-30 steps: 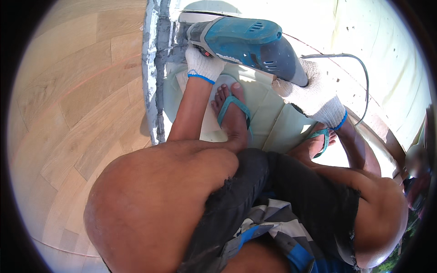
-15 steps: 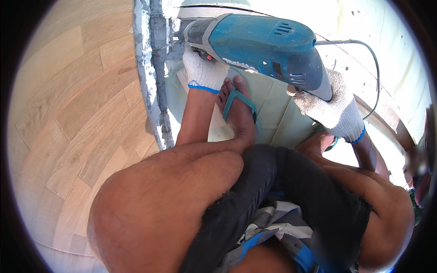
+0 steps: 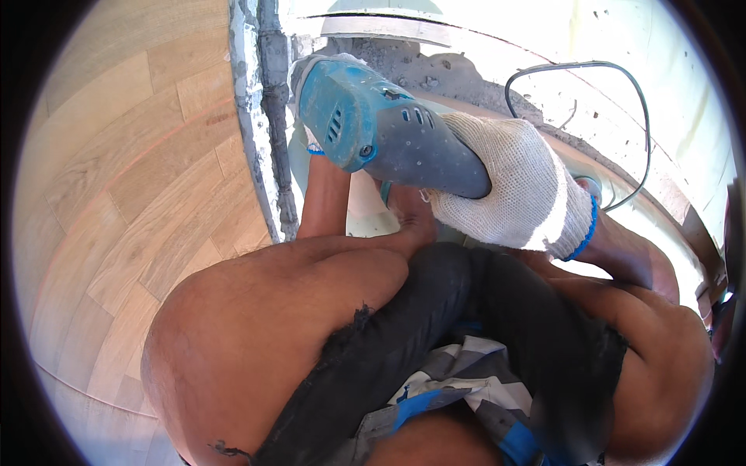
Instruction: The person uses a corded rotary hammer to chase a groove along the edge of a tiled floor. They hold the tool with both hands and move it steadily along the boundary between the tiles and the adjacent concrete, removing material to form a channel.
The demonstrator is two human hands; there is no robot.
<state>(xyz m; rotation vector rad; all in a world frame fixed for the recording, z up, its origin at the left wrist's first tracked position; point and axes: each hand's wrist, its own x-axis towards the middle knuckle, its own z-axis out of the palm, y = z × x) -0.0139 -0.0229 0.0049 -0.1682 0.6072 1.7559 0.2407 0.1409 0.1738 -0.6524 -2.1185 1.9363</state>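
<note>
A teal and grey corded hammer drill (image 3: pixel 342 116) stands tilted in front of my feet, its rear end turned up toward me. My right hand (image 3: pixel 517 182), in a white knit glove with a blue cuff, is wrapped around its dark grey rear handle. Behind the drill's body is my left hand (image 3: pixel 315 147); little more than its blue cuff and a pale glove edge shows around the front of the tool. Its fingers are mostly hidden. The drill's tip is out of sight behind the body.
Wood-look flooring (image 3: pixel 155 225) lies to the left, bordered by a rough grey and white strip (image 3: pixel 272 101). Beyond the drill runs a chipped grey concrete patch (image 3: pixel 435 74). A black cord (image 3: pixel 646 132) loops at the right. My sandalled feet are close beneath the tool.
The drill has swung from lying sideways, front to the left, to having its rear toward me. My right hand came left and nearer with the handle. The chipped concrete has come into view.
</note>
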